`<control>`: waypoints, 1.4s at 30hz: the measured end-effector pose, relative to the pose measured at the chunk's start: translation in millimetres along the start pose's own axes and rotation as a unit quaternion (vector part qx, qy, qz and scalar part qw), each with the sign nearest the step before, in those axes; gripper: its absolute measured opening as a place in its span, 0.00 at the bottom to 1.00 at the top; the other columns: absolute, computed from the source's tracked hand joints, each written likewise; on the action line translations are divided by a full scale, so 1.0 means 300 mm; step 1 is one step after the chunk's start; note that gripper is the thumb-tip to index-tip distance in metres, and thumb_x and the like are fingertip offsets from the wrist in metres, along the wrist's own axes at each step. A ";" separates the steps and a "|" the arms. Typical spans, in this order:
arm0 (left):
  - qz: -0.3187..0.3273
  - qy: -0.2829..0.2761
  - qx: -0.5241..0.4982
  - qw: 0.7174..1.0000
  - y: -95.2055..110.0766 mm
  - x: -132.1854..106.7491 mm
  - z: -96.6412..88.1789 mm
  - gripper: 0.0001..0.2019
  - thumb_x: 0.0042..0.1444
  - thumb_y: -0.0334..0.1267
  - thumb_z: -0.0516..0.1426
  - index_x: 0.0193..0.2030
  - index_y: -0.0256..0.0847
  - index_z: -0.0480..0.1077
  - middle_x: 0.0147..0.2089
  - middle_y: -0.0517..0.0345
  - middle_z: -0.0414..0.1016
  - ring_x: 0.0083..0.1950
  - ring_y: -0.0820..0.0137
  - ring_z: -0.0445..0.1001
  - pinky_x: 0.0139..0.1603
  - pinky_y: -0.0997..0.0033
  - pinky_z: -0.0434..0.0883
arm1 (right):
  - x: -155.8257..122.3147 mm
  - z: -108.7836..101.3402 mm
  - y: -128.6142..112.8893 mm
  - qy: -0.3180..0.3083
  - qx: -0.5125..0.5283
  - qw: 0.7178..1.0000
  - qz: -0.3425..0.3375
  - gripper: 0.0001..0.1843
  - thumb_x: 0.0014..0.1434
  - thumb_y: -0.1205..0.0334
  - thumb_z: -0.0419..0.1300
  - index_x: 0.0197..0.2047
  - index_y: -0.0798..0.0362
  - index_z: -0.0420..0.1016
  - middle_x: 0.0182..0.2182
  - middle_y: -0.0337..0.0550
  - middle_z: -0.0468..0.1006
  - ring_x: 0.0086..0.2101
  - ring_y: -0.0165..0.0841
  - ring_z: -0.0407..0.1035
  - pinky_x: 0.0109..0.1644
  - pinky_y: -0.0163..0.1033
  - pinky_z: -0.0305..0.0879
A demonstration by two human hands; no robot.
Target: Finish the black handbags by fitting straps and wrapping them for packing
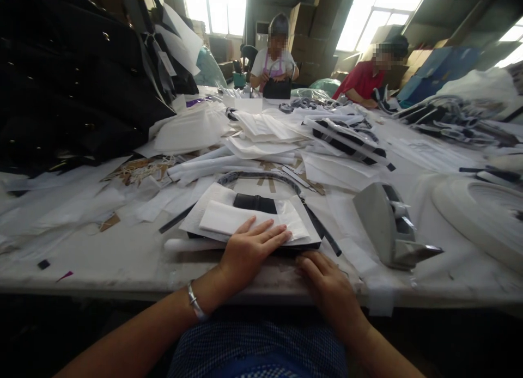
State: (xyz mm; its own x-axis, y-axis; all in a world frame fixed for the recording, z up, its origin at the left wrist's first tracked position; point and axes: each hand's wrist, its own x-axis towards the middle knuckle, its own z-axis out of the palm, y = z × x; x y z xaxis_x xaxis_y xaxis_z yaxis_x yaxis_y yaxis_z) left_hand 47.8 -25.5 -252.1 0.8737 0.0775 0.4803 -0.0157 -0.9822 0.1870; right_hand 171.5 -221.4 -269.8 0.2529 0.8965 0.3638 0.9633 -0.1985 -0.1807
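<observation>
- Two bare hands are working at the near edge of the table.
- The left hand is lying palm down on the folded white sheet, its four fingers stretched out flat and slightly fanned, with one silver bangle sitting on the wrist.
- The right hand is resting just beside it, at the sheet's lower right corner; its fingers are curling downward, and whether they are pinching anything cannot be told.
- The folded white sheet is lying directly in front of the person, partly covering one black piece, which is peeking out along its far edge.
- One curved black strap is arching just behind that bundle.
- One grey tape dispenser is standing to the right, near the right hand but not touching it.
- One large white roll is lying farther right.
- One heap of black bags is towering at the left.
- Two co-workers are sitting at the far end: one person in a white top is handling a dark bag, and one person in red is leaning over the table.
</observation>
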 end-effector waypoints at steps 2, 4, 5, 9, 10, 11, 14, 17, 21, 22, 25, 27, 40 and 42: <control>-0.001 0.000 -0.003 1.000 0.000 -0.001 0.002 0.19 0.70 0.31 0.48 0.64 0.52 0.64 0.65 0.66 0.69 0.64 0.64 0.69 0.69 0.52 0.59 | -0.011 0.008 0.011 0.022 -0.019 0.999 -0.027 0.12 0.68 0.63 0.56 0.53 0.53 0.72 0.46 0.50 0.78 0.43 0.42 0.72 0.46 0.45 0.69; -0.003 -0.004 -0.006 1.000 0.001 0.000 0.001 0.20 0.70 0.30 0.48 0.64 0.52 0.64 0.65 0.67 0.69 0.65 0.64 0.69 0.69 0.51 0.59 | -0.004 0.014 0.014 0.027 -0.043 0.997 -0.065 0.11 0.67 0.63 0.57 0.51 0.53 0.75 0.44 0.50 0.79 0.42 0.42 0.72 0.44 0.45 0.68; -0.005 -0.006 -0.007 1.000 0.001 0.001 0.000 0.20 0.70 0.30 0.48 0.64 0.52 0.64 0.65 0.67 0.69 0.65 0.64 0.69 0.69 0.51 0.59 | 0.006 0.016 0.013 0.023 -0.051 0.995 -0.080 0.09 0.67 0.65 0.57 0.49 0.53 0.76 0.43 0.49 0.80 0.40 0.41 0.73 0.43 0.44 0.68; -0.007 -0.017 -0.014 1.000 -0.003 0.013 -0.013 0.22 0.68 0.28 0.50 0.65 0.52 0.64 0.65 0.65 0.69 0.65 0.64 0.69 0.69 0.52 0.59 | 0.063 0.008 0.002 0.003 -0.063 0.993 -0.101 0.10 0.65 0.73 0.55 0.42 0.52 0.77 0.38 0.45 0.80 0.37 0.38 0.73 0.42 0.42 0.66; -0.008 -0.019 -0.016 1.000 -0.005 0.020 -0.018 0.22 0.67 0.27 0.50 0.64 0.52 0.64 0.65 0.64 0.69 0.65 0.64 0.69 0.69 0.52 0.60 | 0.077 0.003 0.000 -0.002 -0.067 0.993 -0.097 0.10 0.65 0.74 0.55 0.41 0.52 0.76 0.37 0.45 0.80 0.36 0.38 0.73 0.42 0.42 0.65; -0.008 -0.020 -0.018 1.000 -0.007 0.027 -0.023 0.22 0.67 0.27 0.50 0.64 0.52 0.65 0.65 0.64 0.70 0.64 0.64 0.70 0.68 0.52 0.60 | 0.090 -0.004 -0.002 -0.007 -0.071 0.993 -0.092 0.11 0.64 0.75 0.55 0.41 0.52 0.76 0.37 0.44 0.80 0.36 0.39 0.73 0.42 0.42 0.65; -0.015 -0.014 -0.020 1.000 -0.014 0.053 -0.036 0.21 0.67 0.27 0.51 0.62 0.51 0.67 0.64 0.63 0.71 0.62 0.64 0.72 0.67 0.54 0.63 | 0.122 -0.022 -0.003 -0.019 -0.085 0.993 -0.076 0.11 0.62 0.77 0.55 0.39 0.52 0.74 0.35 0.44 0.79 0.36 0.40 0.73 0.42 0.42 0.65; -0.015 -0.011 -0.016 1.000 -0.024 0.075 -0.038 0.20 0.67 0.28 0.51 0.61 0.50 0.68 0.63 0.62 0.72 0.61 0.65 0.73 0.66 0.55 0.64 | 0.147 -0.033 -0.001 -0.029 -0.100 0.993 -0.063 0.13 0.61 0.78 0.54 0.39 0.52 0.74 0.35 0.44 0.78 0.36 0.39 0.73 0.39 0.40 0.65; -0.008 -0.017 -0.017 1.000 -0.038 0.092 -0.036 0.20 0.66 0.28 0.52 0.62 0.49 0.67 0.63 0.61 0.72 0.61 0.65 0.73 0.65 0.56 0.64 | 0.177 -0.032 -0.001 -0.044 -0.118 0.991 -0.043 0.15 0.59 0.81 0.52 0.41 0.53 0.73 0.35 0.45 0.79 0.24 0.34 0.71 0.25 0.39 0.57; -0.009 -0.018 -0.017 1.000 -0.041 0.096 -0.037 0.20 0.66 0.28 0.52 0.62 0.49 0.67 0.63 0.61 0.72 0.61 0.65 0.73 0.65 0.56 0.65 | 0.183 -0.030 -0.002 -0.045 -0.120 0.991 -0.040 0.16 0.59 0.81 0.52 0.41 0.54 0.73 0.35 0.45 0.80 0.22 0.33 0.70 0.23 0.40 0.55; -0.010 -0.024 -0.016 1.000 -0.048 0.106 -0.041 0.20 0.66 0.29 0.51 0.62 0.48 0.67 0.62 0.60 0.73 0.61 0.64 0.73 0.64 0.56 0.65 | 0.188 -0.022 -0.002 -0.041 -0.114 0.992 -0.035 0.16 0.59 0.81 0.52 0.40 0.54 0.73 0.34 0.45 0.80 0.21 0.33 0.71 0.22 0.39 0.55; -0.010 -0.024 -0.015 1.000 -0.051 0.111 -0.043 0.19 0.67 0.29 0.51 0.62 0.48 0.68 0.62 0.60 0.73 0.61 0.65 0.73 0.64 0.56 0.65 | 0.180 -0.014 0.000 -0.032 -0.103 0.994 -0.034 0.15 0.59 0.81 0.51 0.40 0.54 0.73 0.35 0.45 0.79 0.23 0.33 0.73 0.23 0.38 0.58; -0.019 -0.035 -0.029 0.999 -0.046 0.112 -0.027 0.19 0.68 0.30 0.51 0.62 0.49 0.67 0.63 0.61 0.72 0.62 0.63 0.72 0.65 0.53 0.64 | 0.147 0.016 0.047 0.016 -0.062 0.996 -0.069 0.08 0.61 0.74 0.61 0.44 0.56 0.74 0.35 0.48 0.80 0.34 0.41 0.76 0.37 0.42 0.72; -0.018 -0.034 -0.027 0.999 -0.047 0.112 -0.027 0.19 0.67 0.30 0.52 0.62 0.48 0.67 0.63 0.61 0.72 0.62 0.63 0.72 0.65 0.53 0.64 | 0.165 -0.009 0.049 0.017 -0.076 0.993 -0.091 0.08 0.61 0.76 0.60 0.40 0.55 0.76 0.33 0.46 0.81 0.33 0.42 0.76 0.38 0.43 0.71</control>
State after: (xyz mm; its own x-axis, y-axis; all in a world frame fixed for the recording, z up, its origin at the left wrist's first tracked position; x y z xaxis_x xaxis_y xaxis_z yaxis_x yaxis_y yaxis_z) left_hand 73.5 -7.6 -231.6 0.9055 0.0991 0.4126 -0.0077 -0.9683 0.2495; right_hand 198.4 -180.9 -251.8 0.0743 0.9095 0.4091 0.9951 -0.0946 0.0296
